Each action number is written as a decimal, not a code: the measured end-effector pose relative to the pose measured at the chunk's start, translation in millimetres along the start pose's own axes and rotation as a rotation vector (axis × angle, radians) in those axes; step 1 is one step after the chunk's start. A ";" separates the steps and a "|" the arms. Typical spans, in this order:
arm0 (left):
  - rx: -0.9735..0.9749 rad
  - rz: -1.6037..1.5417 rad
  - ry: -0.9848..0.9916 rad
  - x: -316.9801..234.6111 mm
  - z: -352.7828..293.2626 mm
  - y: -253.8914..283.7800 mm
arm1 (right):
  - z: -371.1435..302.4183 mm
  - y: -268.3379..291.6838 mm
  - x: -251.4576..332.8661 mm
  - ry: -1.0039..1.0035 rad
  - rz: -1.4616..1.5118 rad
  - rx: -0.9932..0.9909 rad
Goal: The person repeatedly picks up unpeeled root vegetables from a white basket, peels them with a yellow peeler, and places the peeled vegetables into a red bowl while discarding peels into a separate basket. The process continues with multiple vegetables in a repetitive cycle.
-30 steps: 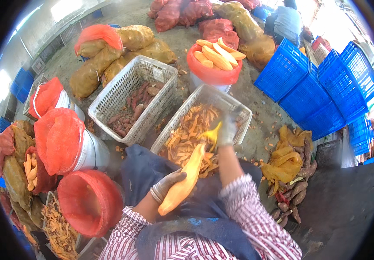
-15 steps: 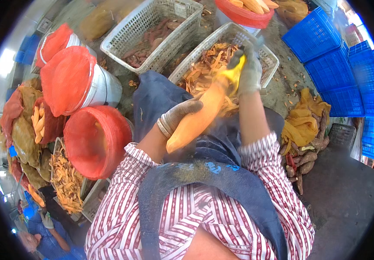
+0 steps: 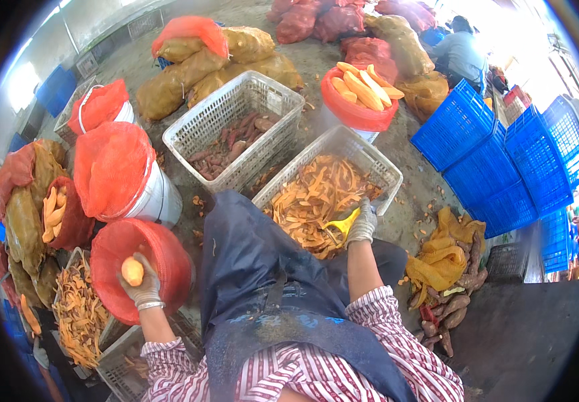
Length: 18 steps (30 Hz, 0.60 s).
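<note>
My left hand (image 3: 145,292), in a grey work glove, is closed on a peeled orange sweet potato (image 3: 132,271), seen end-on. It is over the mouth of a bucket lined with a red mesh bag (image 3: 170,253). In my gloved right hand (image 3: 364,224) is a yellow peeler (image 3: 343,224), its head pointing left. That hand is at the near right edge of a pale plastic crate (image 3: 389,173). Orange peelings (image 3: 309,201) are heaped in the crate, between my knees and the far wall.
Beyond stands another pale crate (image 3: 177,137) of unpeeled sweet potatoes. A red-lined bucket (image 3: 333,110) holds peeled ones. Stacked blue crates (image 3: 480,161) are on the right, near a yellow mesh sack (image 3: 440,258) with unpeeled roots. White buckets (image 3: 159,194) stand left. Another person (image 3: 460,52) is far right.
My left hand has carried the sweet potato left, from over my lap to the red-lined bucket. The peeler has come away from it and is lower, over the peelings. The view has tilted up.
</note>
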<state>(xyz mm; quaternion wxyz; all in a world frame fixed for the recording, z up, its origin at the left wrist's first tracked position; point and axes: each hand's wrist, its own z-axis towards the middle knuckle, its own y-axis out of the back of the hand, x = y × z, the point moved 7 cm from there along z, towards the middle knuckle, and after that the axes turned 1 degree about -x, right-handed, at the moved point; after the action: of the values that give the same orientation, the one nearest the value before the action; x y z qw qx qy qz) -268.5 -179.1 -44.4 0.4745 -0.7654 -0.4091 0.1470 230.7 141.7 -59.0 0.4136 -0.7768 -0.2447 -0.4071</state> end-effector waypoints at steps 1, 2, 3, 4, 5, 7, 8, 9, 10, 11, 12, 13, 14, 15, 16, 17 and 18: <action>-0.075 -0.014 -0.182 -29.8 2.0 10.6 | -10.5 -5.8 -0.4 -0.030 -0.035 0.013; -0.149 -0.031 -0.365 -54.5 4.8 22.9 | -19.9 -12.3 1.2 -0.060 -0.069 0.028; -0.122 0.001 -0.353 -67.1 12.9 31.9 | -25.6 -21.1 15.1 0.037 -0.097 0.016; -0.115 0.045 -0.321 -66.0 21.2 36.9 | 1.8 -5.8 20.0 0.246 -0.203 -0.028; -0.071 0.088 -0.257 -54.8 21.1 26.5 | 1.0 -14.3 20.4 0.206 -0.066 0.065; 0.028 0.193 -0.113 -16.1 15.2 -3.8 | -26.1 -33.6 39.8 0.011 -0.075 0.108; 0.160 0.334 0.008 19.6 17.3 -26.4 | -2.7 -22.5 34.3 -0.017 -0.068 0.068; 0.184 0.337 0.063 46.5 20.0 -45.5 | -5.3 -28.8 35.8 -0.082 0.010 0.093; 0.242 0.449 0.129 87.7 20.2 -64.9 | 18.2 -19.7 32.3 -0.091 -0.007 0.155; 0.319 0.569 0.162 122.0 11.9 -89.8 | 19.6 -26.5 30.4 -0.151 0.057 0.240; 0.324 0.618 0.147 144.2 19.9 -99.5 | 16.9 -36.1 26.9 -0.222 0.118 0.318; 0.326 0.664 0.142 168.9 30.8 -107.5 | 14.5 -41.6 31.6 -0.180 0.034 0.290; 0.346 0.795 0.176 203.0 35.7 -116.6 | 9.1 -48.3 38.8 -0.138 -0.051 0.255; 0.305 0.907 0.158 222.5 53.6 -119.1 | -5.1 -57.5 45.0 -0.091 -0.202 0.119; 0.305 1.032 0.186 249.5 75.5 -118.0 | 5.7 -53.1 42.3 -0.099 -0.197 0.172; 0.371 1.022 0.319 271.2 108.1 -108.9 | 20.9 -44.8 35.8 -0.168 -0.206 0.187; 0.266 1.226 0.254 283.0 135.6 -100.4 | 33.1 -38.9 25.4 -0.243 -0.214 0.200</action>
<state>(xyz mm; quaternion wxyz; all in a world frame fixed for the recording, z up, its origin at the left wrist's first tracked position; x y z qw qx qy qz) -224.5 141.4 18.1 0.4398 -0.8065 0.1842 0.3495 231.0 191.6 -31.4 0.4103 -0.7448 -0.4135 -0.3255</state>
